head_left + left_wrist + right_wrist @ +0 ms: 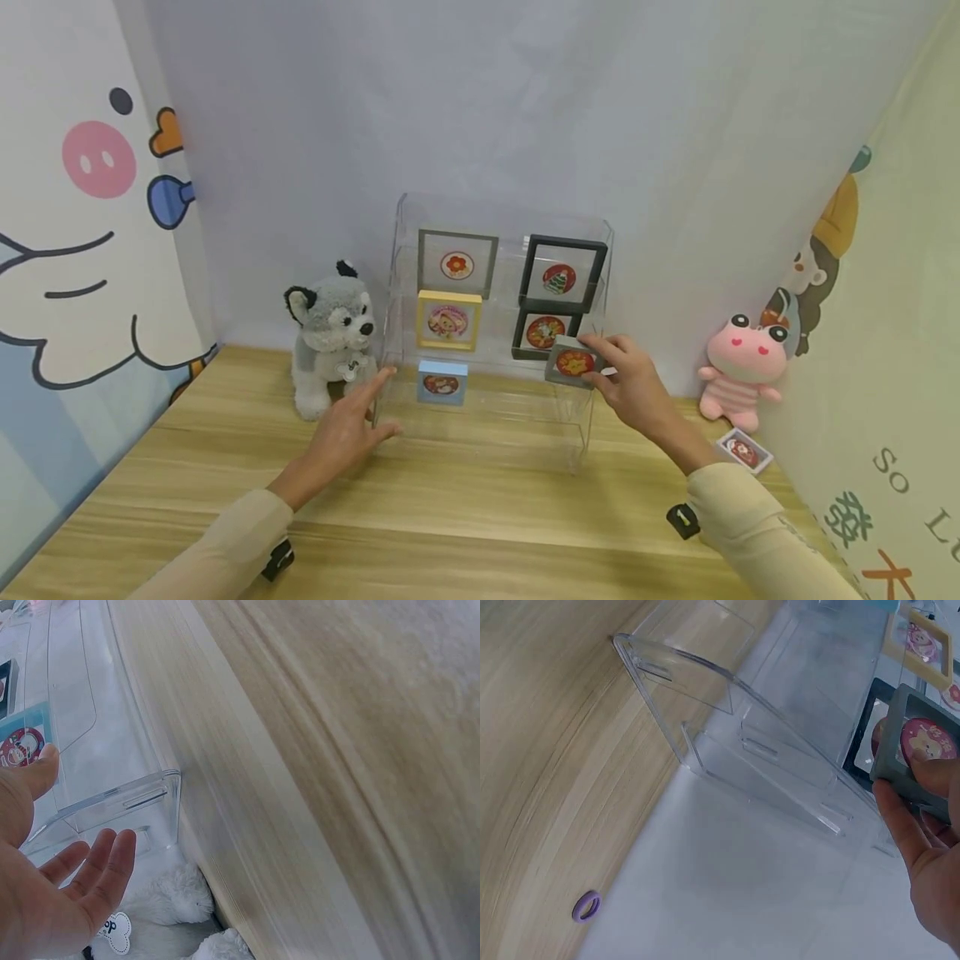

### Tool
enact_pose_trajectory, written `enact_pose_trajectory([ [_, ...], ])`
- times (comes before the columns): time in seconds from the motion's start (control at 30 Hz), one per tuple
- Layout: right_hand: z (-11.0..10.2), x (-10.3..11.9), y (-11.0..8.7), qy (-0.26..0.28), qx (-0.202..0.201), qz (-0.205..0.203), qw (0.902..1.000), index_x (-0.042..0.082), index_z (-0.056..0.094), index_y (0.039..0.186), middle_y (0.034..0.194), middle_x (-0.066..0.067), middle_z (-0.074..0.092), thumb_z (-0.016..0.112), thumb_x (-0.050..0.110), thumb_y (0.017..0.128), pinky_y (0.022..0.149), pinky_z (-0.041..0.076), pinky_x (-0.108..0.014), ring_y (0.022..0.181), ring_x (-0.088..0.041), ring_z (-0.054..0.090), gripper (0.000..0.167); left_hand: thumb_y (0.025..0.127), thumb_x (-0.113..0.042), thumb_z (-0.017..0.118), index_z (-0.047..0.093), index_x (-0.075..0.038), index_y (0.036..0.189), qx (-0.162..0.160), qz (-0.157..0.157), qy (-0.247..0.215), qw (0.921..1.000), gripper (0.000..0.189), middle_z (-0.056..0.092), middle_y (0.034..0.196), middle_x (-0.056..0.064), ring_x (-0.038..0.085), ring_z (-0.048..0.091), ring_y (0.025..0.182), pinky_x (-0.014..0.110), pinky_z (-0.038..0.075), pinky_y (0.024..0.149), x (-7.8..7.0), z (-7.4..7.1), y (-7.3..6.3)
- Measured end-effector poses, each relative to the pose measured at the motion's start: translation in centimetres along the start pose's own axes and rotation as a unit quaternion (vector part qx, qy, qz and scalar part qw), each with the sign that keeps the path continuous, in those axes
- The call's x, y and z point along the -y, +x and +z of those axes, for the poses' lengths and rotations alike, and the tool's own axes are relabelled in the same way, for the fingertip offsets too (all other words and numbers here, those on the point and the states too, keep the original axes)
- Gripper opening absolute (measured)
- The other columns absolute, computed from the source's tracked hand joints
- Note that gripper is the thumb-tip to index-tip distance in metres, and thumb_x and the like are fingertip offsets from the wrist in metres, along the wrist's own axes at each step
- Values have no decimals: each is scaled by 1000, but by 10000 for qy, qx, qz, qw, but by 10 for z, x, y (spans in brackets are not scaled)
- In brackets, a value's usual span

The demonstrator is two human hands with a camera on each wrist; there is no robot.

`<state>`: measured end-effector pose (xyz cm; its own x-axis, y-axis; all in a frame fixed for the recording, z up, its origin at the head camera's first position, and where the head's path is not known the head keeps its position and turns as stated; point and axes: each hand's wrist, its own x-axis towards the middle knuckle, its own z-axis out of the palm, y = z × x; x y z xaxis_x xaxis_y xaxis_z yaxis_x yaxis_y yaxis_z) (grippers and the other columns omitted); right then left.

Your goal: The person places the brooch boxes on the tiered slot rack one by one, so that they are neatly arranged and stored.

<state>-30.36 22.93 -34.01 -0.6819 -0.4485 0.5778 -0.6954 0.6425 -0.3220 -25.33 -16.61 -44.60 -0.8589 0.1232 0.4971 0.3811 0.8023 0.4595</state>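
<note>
While right fingers [901,825] pinch a frame [574,363]—left fingers [112,874] loose—only the right-wrist view shows a ring [577,908].

Wooden table [420,512], clear rack [510,379], plushes [333,333], small frame [743,451]

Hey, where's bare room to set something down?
The tabletop is bare before the clear display rack, between left sleeve and right sleeve. On the rack, there's room right of the blue frame, up to the gray frame in the right hand. Crowded: the rack's left side, by the husky plush and left hand; far right, around the pink plush and white frame.
</note>
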Motion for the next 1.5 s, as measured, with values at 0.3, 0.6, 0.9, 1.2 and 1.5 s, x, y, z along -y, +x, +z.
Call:
enact_pose_trajectory([
  [0.3, 31, 6, 8, -299, 307, -498, 9978, 5, 64, 132, 103, -17, 58, 78, -6, 80, 70, 59, -37, 90, -30, 62, 55, 74, -21, 88, 42, -12, 150, 33, -1, -34, 10000, 89, 65, 86, 11, 13, 55, 66, 27, 43, 56, -1, 0, 0],
  [0.6, 53, 4, 10, -652, 398, -871, 9933, 7, 67, 128, 102, -16, 58, 79, -2, 81, 63, 55, -33, 75, -23, 63, 50, 75, -20, 88, 42, -12, 151, 45, -89, -36, 9999, 89, 65, 86, 11, 13, 55, 67, 28, 44, 56, -1, 0, 0],
  [0.9, 60, 3, 6, -845, 656, -674, 9920, 7, 69, 127, 97, -11, 59, 76, 0, 85, 64, 54, -32, 74, -19, 61, 43, 73, -22, 89, 44, -14, 150, 1, -131, -37, 9999, 90, 63, 84, 7, 13, 54, 67, 28, 43, 56, 0, 1, -1],
  [1.2, 59, 0, 4, -776, 552, -547, 9939, 0, 71, 120, 106, -17, 63, 75, -1, 86, 66, 56, -36, 82, -25, 67, 34, 74, -22, 89, 43, -14, 150, -3, -94, -59, 9999, 89, 65, 88, 10, 13, 55, 68, 28, 43, 57, 0, 0, -2],
  [1.5, 57, 1, 3, -718, 565, -519, 9945, 0, 71, 120, 107, -17, 65, 76, 0, 85, 68, 57, -36, 83, -26, 67, 36, 73, -22, 89, 45, -13, 149, -28, -114, -37, 9999, 88, 63, 83, 8, 12, 54, 66, 27, 42, 56, -1, 0, -1],
])
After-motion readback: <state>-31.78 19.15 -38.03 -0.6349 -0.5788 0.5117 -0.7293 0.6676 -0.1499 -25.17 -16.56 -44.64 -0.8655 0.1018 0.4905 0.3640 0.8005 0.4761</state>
